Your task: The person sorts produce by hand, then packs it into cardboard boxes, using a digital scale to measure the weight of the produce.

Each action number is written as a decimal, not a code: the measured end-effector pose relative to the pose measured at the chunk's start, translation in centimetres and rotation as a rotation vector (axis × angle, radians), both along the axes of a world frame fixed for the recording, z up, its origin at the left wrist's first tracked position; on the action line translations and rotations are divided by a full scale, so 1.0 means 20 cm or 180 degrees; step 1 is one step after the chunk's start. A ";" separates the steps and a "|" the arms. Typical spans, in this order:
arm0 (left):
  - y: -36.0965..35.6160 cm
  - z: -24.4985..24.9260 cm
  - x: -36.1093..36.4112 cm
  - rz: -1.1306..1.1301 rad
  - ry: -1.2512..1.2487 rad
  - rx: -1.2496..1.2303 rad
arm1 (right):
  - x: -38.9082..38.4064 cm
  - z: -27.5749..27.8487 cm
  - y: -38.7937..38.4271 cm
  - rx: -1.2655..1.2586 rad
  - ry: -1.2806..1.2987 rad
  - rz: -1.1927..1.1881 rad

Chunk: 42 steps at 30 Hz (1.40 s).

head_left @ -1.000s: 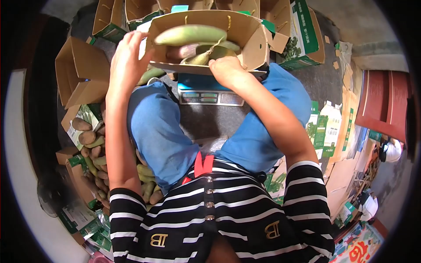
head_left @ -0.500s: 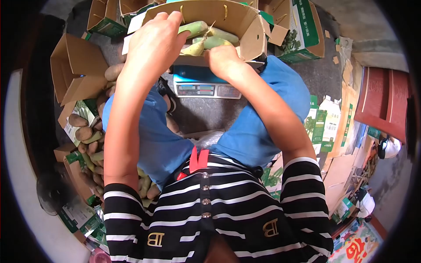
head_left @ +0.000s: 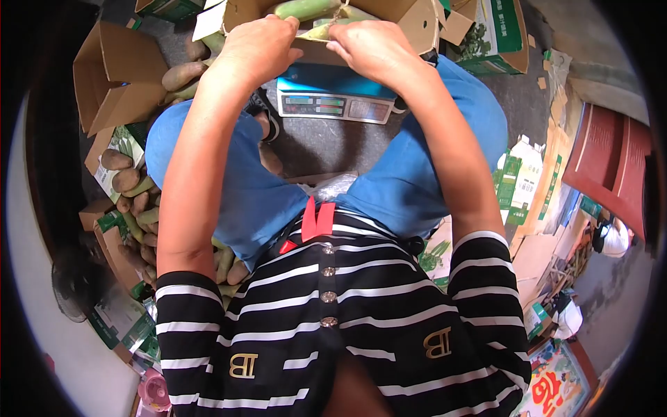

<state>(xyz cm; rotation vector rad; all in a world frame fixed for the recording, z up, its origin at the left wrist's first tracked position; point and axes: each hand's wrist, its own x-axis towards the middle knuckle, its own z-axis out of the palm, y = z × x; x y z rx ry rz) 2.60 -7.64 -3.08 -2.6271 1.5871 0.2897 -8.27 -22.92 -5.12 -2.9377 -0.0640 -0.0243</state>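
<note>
An open cardboard box (head_left: 408, 19) with green radish-like vegetables (head_left: 306, 8) stands on a blue-topped digital scale (head_left: 332, 97). My left hand (head_left: 256, 50) is closed at the near rim of the box, left of its middle. At the same rim, a little to the right, my right hand (head_left: 374, 47) is closed too, its fingertips bent over the edge. A thin pale strip shows at the rim between the two hands. The rim hides part of the vegetables.
An open carton (head_left: 114, 76) stands at the left, with brown and green vegetables (head_left: 126, 181) piled below it. A green and white box (head_left: 497, 35) is at the upper right. Flattened cardboard (head_left: 538, 257) and a dark red piece of furniture (head_left: 611, 167) are at the right.
The view has shifted, so the box sits higher in it. My left hand has come down onto the near rim, and my right hand now rests over that rim, fingers bent.
</note>
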 end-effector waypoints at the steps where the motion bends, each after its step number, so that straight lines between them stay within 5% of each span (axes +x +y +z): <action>1: 0.00 0.00 -0.01 -0.0036 0.0008 -0.0042 | 0.00 -0.02 -0.01 -0.0065 0.0216 0.0037; 4: -0.02 0.01 -0.03 -0.0033 0.0070 0.0093 | -0.01 -0.03 0.01 -0.0183 0.0818 0.0158; 24: -0.03 -0.03 -0.05 -0.0387 -0.0110 -0.0240 | -0.01 0.00 0.04 0.0067 0.0692 0.0090; 37: -0.09 -0.06 -0.01 -0.0140 -0.0229 0.0310 | 0.00 -0.07 0.07 0.0156 0.0365 0.0170; 42: -0.06 -0.13 0.00 -0.0099 0.0022 0.0496 | 0.09 0.04 -0.17 0.0059 -0.0362 -0.0909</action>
